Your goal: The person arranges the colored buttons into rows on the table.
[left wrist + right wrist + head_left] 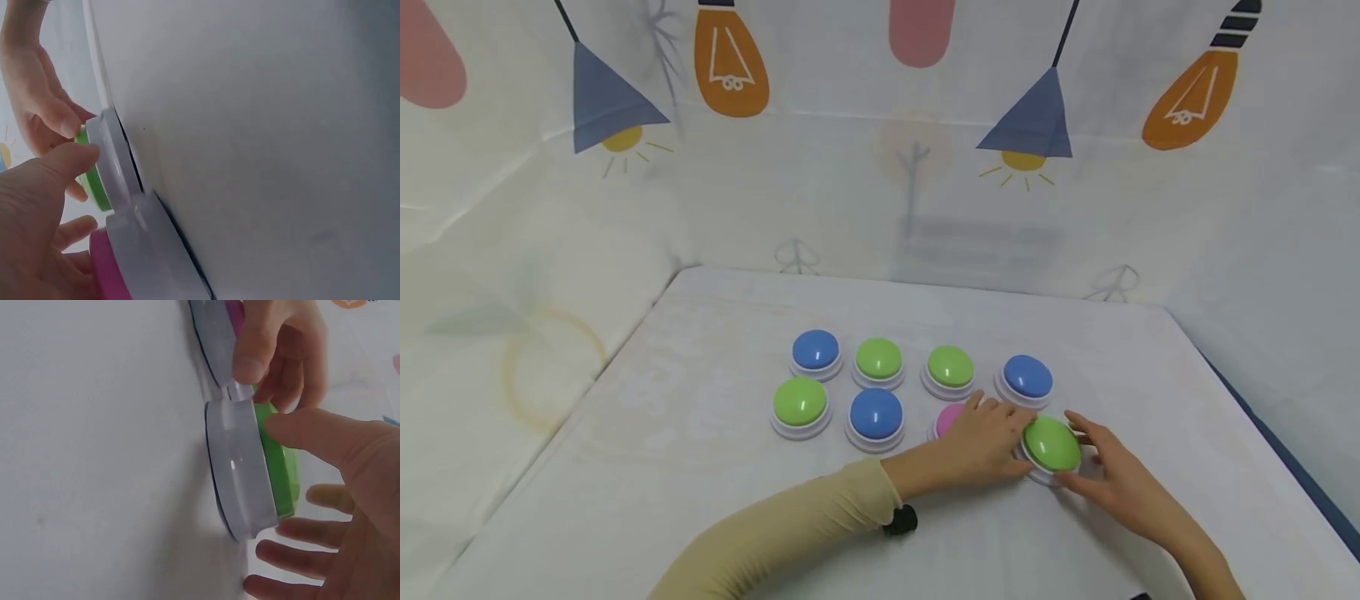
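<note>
A green push button with a round white base stands at the near right end of two rows of buttons. My left hand holds its left side, thumb in front and fingers behind. From the right, my right hand spans it; in the right wrist view the thumb touches the green dome and the other fingers are spread below. Partly hidden under my left hand is a pink push button. In the left wrist view the pink button and green button have bases side by side.
A blue button and a green button continue the near row leftward. Several blue and green buttons form the far row, including a blue one behind my hands. The white table meets a printed cloth backdrop.
</note>
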A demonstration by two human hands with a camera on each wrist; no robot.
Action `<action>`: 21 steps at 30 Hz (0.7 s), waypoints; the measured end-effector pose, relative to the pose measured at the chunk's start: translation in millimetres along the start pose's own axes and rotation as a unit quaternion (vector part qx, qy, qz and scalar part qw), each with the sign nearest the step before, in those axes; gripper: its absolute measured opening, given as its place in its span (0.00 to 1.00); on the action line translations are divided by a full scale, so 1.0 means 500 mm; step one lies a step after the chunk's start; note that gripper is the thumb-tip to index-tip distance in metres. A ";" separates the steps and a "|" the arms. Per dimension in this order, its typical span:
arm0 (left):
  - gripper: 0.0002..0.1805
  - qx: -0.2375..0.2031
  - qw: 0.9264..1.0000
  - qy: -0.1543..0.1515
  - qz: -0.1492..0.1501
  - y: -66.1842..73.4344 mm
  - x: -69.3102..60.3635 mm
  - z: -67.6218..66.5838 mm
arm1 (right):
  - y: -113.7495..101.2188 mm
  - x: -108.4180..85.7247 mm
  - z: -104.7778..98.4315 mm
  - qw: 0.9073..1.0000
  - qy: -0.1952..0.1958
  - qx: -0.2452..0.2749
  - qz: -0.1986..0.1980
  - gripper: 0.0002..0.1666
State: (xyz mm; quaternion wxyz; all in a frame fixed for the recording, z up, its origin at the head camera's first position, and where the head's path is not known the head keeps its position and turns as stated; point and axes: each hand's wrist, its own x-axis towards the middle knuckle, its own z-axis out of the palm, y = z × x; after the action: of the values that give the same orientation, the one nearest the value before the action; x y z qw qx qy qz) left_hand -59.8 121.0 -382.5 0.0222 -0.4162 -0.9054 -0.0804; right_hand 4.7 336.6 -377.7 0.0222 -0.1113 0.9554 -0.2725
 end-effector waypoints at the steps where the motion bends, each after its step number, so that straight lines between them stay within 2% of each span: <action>1: 0.38 -0.004 1.000 -0.005 0.001 -0.004 -0.002 -0.002 | 0.000 0.002 0.000 1.000 0.001 0.002 -0.003 0.50; 4: 0.39 -0.011 1.000 -0.013 0.001 -0.022 -0.013 -0.010 | -0.004 0.009 -0.003 1.000 -0.002 0.006 -0.003 0.50; 7: 0.39 -0.017 1.000 -0.005 -0.003 -0.044 -0.031 -0.024 | -0.009 0.015 -0.007 1.000 -0.008 0.009 0.001 0.51; 10: 0.39 -0.030 0.999 0.019 -0.012 -0.076 -0.058 -0.037 | -0.014 0.021 -0.016 1.000 -0.011 0.011 0.006 0.52; 14: 0.39 -0.050 0.996 0.066 -0.032 -0.133 -0.097 -0.053 | -0.014 0.029 -0.035 1.000 -0.003 0.003 0.021 0.52; 17: 0.39 -0.045 0.992 0.108 -0.054 -0.181 -0.129 -0.070 | -0.011 0.036 -0.053 0.999 0.028 -0.003 0.020 0.49; 21: 0.38 -0.042 0.981 0.158 -0.101 -0.248 -0.175 -0.100 | 0.002 0.050 -0.075 0.994 0.110 -0.007 -0.011 0.45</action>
State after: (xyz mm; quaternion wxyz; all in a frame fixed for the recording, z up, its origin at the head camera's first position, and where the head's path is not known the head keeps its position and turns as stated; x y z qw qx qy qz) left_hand -98.0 -32.2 -358.4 0.1392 -0.3048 -0.9238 -0.1854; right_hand -23.5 351.1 -345.6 -0.0866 -0.0914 0.9526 -0.2768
